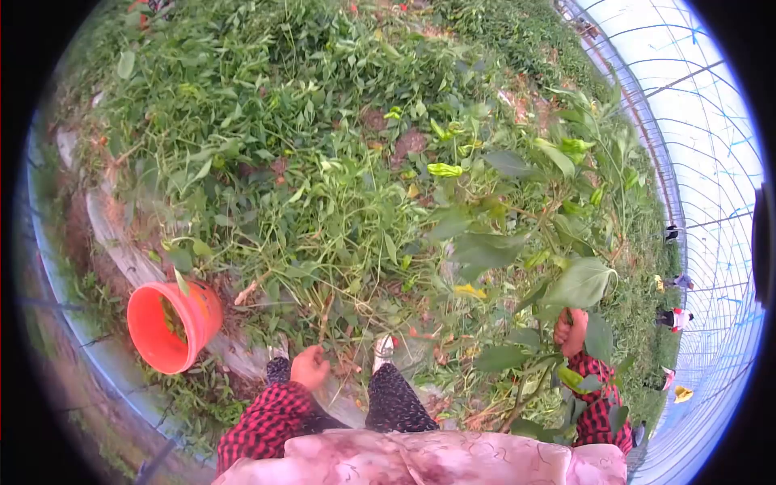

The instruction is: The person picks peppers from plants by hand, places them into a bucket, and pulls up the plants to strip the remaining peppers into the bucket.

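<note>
My right hand (571, 331), at the lower right, is closed around a leafy pepper plant (578, 283) that is lifted up in front of me. Large leaves spread around the hand and hide part of its grip. Several green peppers (575, 148) hang among the upper branches. Near my left foot, my left hand (309, 368) is low with its fingers curled; whether anything is in them does not show. To its left, an orange-red bucket (174, 327) leans toward me with some green peppers (171, 318) inside.
Pulled or fallen pepper plants (323, 178) cover the ground ahead. My shoes (384, 349) stand on a strip of dirt and grey plastic sheet (137, 250). The plastic greenhouse wall (719, 162) curves along the right. Other people (675, 319) are far off beside it.
</note>
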`<state>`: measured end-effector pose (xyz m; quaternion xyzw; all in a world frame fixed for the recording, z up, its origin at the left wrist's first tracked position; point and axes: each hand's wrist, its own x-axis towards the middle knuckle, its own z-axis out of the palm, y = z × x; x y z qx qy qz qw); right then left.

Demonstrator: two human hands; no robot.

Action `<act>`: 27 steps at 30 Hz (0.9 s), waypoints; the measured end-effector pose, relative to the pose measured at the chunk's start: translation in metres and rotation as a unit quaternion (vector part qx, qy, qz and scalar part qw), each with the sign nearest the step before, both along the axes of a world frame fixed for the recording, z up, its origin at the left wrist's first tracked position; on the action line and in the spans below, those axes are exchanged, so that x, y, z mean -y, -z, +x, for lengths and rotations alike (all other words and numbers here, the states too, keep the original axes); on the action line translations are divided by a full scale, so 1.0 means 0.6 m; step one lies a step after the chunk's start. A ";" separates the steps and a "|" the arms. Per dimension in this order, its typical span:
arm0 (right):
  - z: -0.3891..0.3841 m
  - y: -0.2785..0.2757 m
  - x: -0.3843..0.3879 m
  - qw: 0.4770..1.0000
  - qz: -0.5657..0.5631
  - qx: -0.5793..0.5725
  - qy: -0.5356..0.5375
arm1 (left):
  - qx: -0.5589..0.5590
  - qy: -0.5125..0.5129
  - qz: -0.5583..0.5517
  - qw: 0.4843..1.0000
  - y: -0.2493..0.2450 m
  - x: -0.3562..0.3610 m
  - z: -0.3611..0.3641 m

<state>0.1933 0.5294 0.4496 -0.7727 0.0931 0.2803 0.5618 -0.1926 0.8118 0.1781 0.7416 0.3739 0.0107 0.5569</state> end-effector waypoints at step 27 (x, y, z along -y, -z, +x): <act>-0.199 -0.185 0.056 0.943 0.229 -0.123 -0.207 | 0.090 0.148 0.275 0.946 -0.519 -0.222 0.337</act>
